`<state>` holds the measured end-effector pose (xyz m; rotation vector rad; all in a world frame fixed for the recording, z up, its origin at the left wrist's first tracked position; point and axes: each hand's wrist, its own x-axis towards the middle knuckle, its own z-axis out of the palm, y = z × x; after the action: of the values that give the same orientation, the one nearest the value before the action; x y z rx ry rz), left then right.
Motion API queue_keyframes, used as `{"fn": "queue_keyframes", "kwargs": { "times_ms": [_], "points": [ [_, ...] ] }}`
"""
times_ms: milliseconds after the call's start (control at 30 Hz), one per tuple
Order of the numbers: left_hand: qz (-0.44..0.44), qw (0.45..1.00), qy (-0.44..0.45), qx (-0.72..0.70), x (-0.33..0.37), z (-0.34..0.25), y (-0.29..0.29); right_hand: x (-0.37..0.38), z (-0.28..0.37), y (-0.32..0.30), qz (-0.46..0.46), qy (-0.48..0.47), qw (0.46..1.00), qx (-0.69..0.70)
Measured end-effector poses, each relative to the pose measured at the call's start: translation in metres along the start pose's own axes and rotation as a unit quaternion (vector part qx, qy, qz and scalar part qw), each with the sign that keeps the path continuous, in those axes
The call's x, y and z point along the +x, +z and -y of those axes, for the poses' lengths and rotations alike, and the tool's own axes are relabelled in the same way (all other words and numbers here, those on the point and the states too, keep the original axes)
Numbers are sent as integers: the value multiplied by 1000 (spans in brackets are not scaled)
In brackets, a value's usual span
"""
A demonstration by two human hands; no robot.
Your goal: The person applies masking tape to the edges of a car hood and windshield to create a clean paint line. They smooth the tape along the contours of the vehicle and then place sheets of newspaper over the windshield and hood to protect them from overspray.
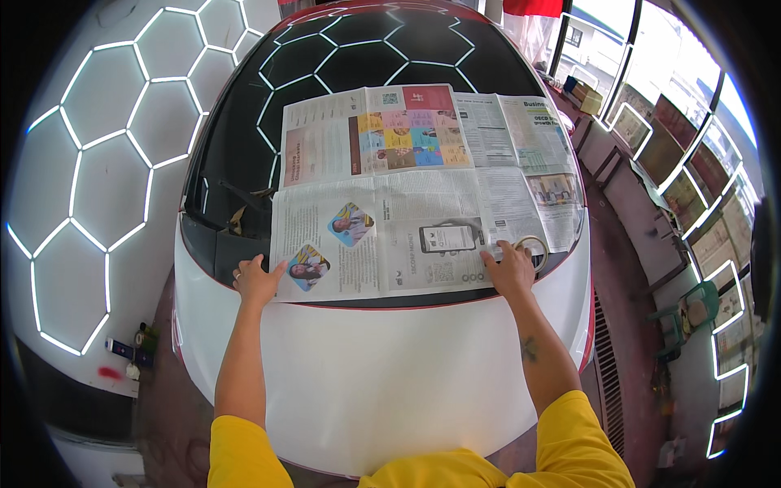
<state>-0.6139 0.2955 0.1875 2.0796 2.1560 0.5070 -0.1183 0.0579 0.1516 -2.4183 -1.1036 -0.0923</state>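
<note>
Sheets of newspaper (431, 191) lie spread over the dark glass (232, 138) of a white car (382, 374), covering its middle and right side. My left hand (255, 282) is at the paper's near left corner, fingers apart, the thumb touching its edge. Along the near right part of the paper, my right hand (512, 270) rests with thumb and forefinger spread on the sheet. A roll of tape (543, 259) sits against the outer fingers of that hand, which seem to hold it; the hand hides part of the roll.
A wiper arm (244, 193) lies on the glass left of the paper. Hexagonal light strips line the left wall (106, 163). To the right are a green chair (691, 313), a floor grate (608, 366) and a shelf with boxes (582, 93).
</note>
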Motion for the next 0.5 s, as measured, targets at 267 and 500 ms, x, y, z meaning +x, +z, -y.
{"fn": "queue_keyframes", "kwargs": {
  "times_ms": [267, 500],
  "points": [
    [69, 995, -17, -63, 16, -12, 5, -5, 7, 17, -21, 7, 998, 64],
    [-160, 975, 153, 5, 6, -31, 5, -34, 28, 17, -18, 29, 985, 170]
  ]
}}
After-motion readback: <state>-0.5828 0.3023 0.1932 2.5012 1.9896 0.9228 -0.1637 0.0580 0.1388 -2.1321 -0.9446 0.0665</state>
